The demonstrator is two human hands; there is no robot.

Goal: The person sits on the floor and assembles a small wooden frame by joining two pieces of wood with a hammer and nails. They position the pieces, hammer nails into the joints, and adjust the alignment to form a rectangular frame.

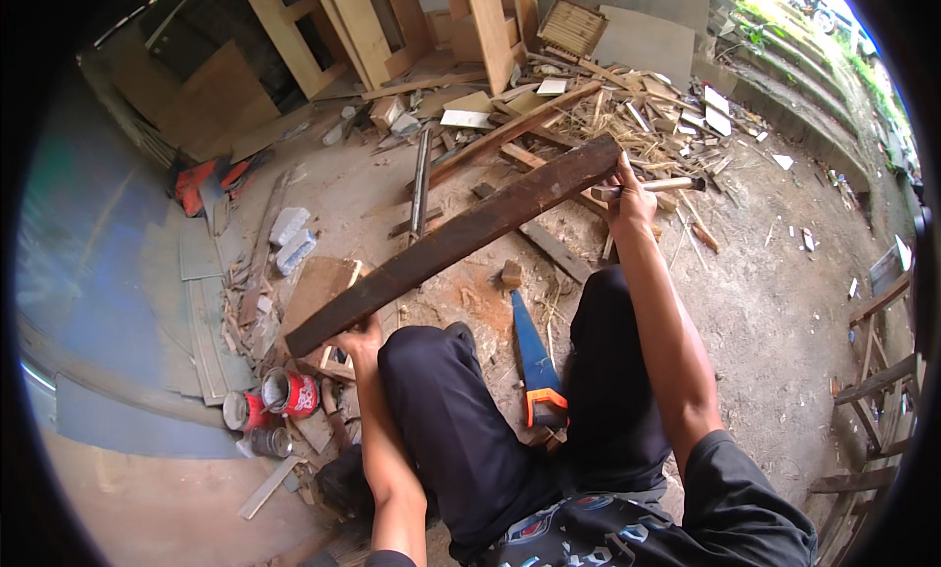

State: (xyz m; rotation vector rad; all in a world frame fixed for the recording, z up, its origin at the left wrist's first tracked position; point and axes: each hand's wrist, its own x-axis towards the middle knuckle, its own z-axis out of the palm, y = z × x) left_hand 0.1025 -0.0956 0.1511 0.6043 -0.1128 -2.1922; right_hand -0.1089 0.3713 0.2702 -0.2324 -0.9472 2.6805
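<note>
A long, dark brown wooden beam (461, 244) slants across my lap, its left end low and near, its right end higher and farther off. My left hand (361, 338) grips the lower left end from beneath. At the upper right end my right hand (633, 202) closes round the beam. A wooden-handled tool (671, 185) with a dark end passes through or behind that hand; its kind is unclear. Between my knees lies a handsaw (534, 351) with a blue blade and orange-black handle, beside a small wood block (512, 273).
Scrap wood (627, 116) is heaped ahead, below upright wooden frames (382, 38). Red cans (290, 393) and pale blocks (292, 239) stand at left. A metal tube (421, 185) and a dark board (544, 246) lie beyond the beam. A wooden rack (877, 381) edges the right side.
</note>
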